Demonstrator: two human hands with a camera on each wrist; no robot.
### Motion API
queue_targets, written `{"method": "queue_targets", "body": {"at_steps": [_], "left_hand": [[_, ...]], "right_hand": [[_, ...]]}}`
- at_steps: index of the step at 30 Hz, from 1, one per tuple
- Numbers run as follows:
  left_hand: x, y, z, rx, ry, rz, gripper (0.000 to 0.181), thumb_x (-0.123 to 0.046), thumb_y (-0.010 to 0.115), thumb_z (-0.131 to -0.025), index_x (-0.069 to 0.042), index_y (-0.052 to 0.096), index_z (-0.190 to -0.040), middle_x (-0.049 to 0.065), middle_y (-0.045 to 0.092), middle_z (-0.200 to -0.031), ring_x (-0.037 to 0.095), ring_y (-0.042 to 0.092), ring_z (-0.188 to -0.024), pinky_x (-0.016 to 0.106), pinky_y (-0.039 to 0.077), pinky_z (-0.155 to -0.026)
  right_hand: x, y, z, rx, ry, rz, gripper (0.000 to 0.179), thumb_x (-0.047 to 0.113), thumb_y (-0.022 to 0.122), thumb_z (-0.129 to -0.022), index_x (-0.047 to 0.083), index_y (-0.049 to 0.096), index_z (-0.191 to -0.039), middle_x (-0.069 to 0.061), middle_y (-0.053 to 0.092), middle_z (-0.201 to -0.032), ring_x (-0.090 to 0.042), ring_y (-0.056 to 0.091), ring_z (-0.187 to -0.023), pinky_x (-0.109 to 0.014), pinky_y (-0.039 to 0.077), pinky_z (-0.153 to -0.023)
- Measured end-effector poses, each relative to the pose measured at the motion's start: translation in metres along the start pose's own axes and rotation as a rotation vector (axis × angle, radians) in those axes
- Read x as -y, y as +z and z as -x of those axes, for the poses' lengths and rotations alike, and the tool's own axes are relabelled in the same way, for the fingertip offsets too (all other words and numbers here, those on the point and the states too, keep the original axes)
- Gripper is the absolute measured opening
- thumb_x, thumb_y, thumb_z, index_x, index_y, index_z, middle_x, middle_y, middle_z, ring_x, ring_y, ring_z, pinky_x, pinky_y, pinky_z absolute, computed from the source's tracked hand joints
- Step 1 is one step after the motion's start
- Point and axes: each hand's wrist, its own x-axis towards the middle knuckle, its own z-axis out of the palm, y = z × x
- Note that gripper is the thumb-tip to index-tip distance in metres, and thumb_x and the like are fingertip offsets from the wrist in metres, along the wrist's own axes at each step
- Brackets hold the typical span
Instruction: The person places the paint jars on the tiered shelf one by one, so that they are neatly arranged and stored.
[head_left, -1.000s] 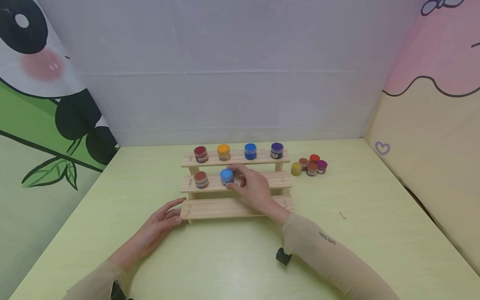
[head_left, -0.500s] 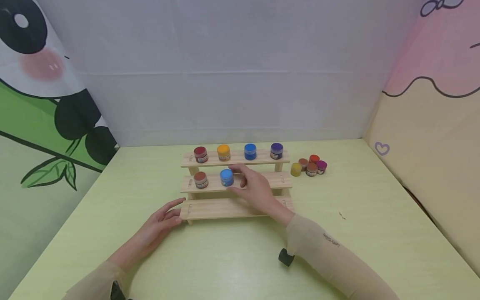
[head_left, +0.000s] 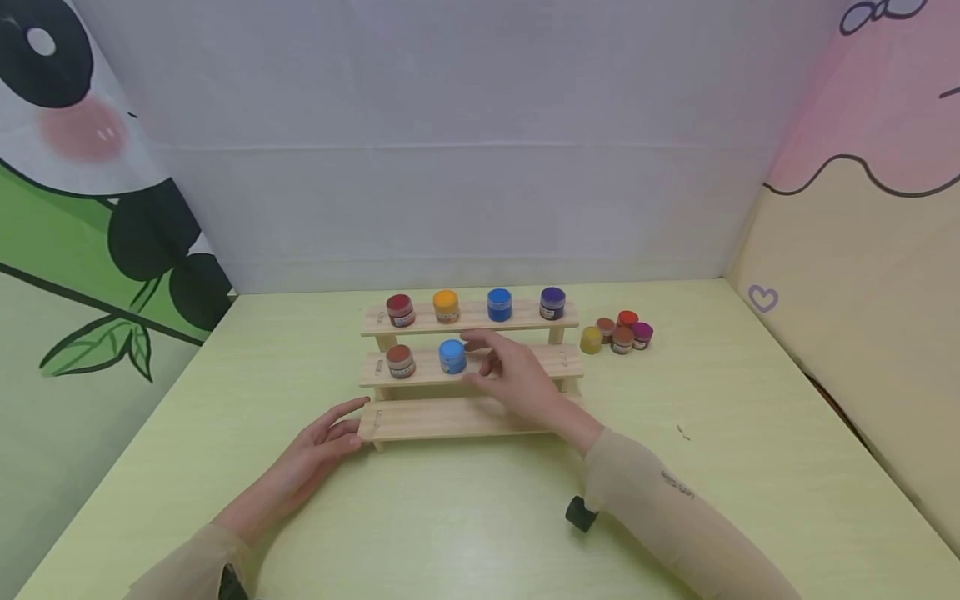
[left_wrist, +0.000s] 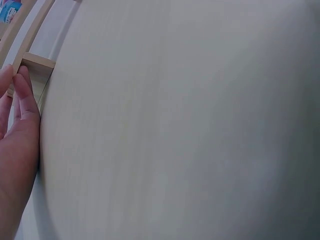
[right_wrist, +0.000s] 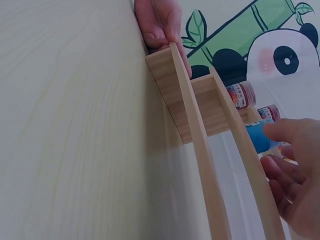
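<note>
A three-step wooden rack stands on the table. My left hand holds the left end of its lowest step; in the left wrist view, fingers lie at the board's corner. On the middle step stand a brown-lidded paint jar and a light blue paint jar. My right hand is just right of the blue jar, thumb and forefinger parted, the jar upright on the step. On the top step are dark red, yellow-orange, blue and purple jars.
Right of the rack, several more paint jars cluster on the table, among them a yellow one, a red one and a magenta one. A pale cloth wall rises behind the table, with printed panels at both sides.
My right thumb and forefinger have let go of the light blue jar and drawn slightly to the right. The jar stays on the middle step. My left hand has kept its place.
</note>
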Motion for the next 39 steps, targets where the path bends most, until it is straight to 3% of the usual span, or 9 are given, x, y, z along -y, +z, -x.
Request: {"method": "queue_targets", "body": {"at_steps": [5, 15, 25, 32, 36, 39], "left_hand": [[0.000, 0.000, 0.001, 0.009, 0.015, -0.002, 0.065, -0.024, 0.056, -0.100, -0.021, 0.023, -0.157, -0.006, 0.058, -0.134, 0.001, 0.058, -0.119, 0.013, 0.045, -0.097], [-0.001, 0.001, 0.003, 0.020, 0.028, 0.010, 0.066, -0.023, 0.056, -0.101, -0.018, 0.023, -0.157, -0.008, 0.058, -0.132, 0.000, 0.058, -0.118, 0.013, 0.045, -0.096], [-0.002, 0.000, 0.001, -0.001, -0.001, -0.002, 0.065, -0.025, 0.058, -0.100, -0.022, 0.025, -0.156, -0.007, 0.057, -0.134, 0.000, 0.058, -0.118, 0.013, 0.045, -0.096], [-0.001, 0.000, 0.002, 0.028, 0.041, 0.010, 0.065, -0.022, 0.055, -0.101, -0.017, 0.022, -0.157, -0.009, 0.059, -0.130, 0.000, 0.058, -0.117, 0.013, 0.045, -0.096], [-0.001, 0.000, 0.002, 0.033, 0.045, 0.013, 0.064, -0.021, 0.054, -0.101, -0.017, 0.022, -0.157, -0.010, 0.060, -0.129, 0.001, 0.058, -0.117, 0.013, 0.045, -0.096], [-0.001, 0.000, 0.002, 0.029, 0.036, 0.008, 0.065, -0.022, 0.055, -0.101, -0.018, 0.022, -0.157, -0.009, 0.059, -0.130, 0.000, 0.058, -0.118, 0.013, 0.045, -0.096]], "right_hand": [[0.007, -0.008, 0.007, -0.073, -0.060, 0.060, 0.045, 0.016, 0.071, -0.091, 0.017, 0.057, -0.134, -0.003, 0.070, -0.121, -0.009, 0.062, -0.085, -0.027, 0.055, -0.080], [0.005, -0.031, 0.016, -0.195, -0.129, 0.099, 0.033, 0.017, 0.071, -0.092, 0.014, 0.063, -0.124, -0.002, 0.073, -0.108, -0.011, 0.063, -0.084, -0.028, 0.052, -0.078], [-0.002, -0.060, 0.026, -0.343, -0.248, 0.073, 0.034, 0.010, 0.073, -0.089, 0.010, 0.064, -0.122, -0.007, 0.073, -0.102, -0.012, 0.060, -0.082, -0.026, 0.050, -0.072], [-0.005, -0.079, 0.032, -0.431, -0.310, 0.115, 0.034, 0.007, 0.075, -0.086, 0.009, 0.065, -0.119, -0.005, 0.074, -0.099, -0.012, 0.063, -0.081, -0.034, 0.053, -0.068], [-0.007, -0.087, 0.036, -0.437, -0.312, 0.108, 0.035, 0.007, 0.075, -0.086, 0.008, 0.065, -0.120, -0.005, 0.074, -0.100, -0.012, 0.062, -0.082, -0.031, 0.051, -0.070], [-0.011, -0.093, 0.038, -0.444, -0.316, 0.106, 0.036, 0.006, 0.075, -0.086, 0.008, 0.065, -0.121, -0.006, 0.073, -0.100, -0.012, 0.063, -0.082, -0.022, 0.049, -0.071]]}}
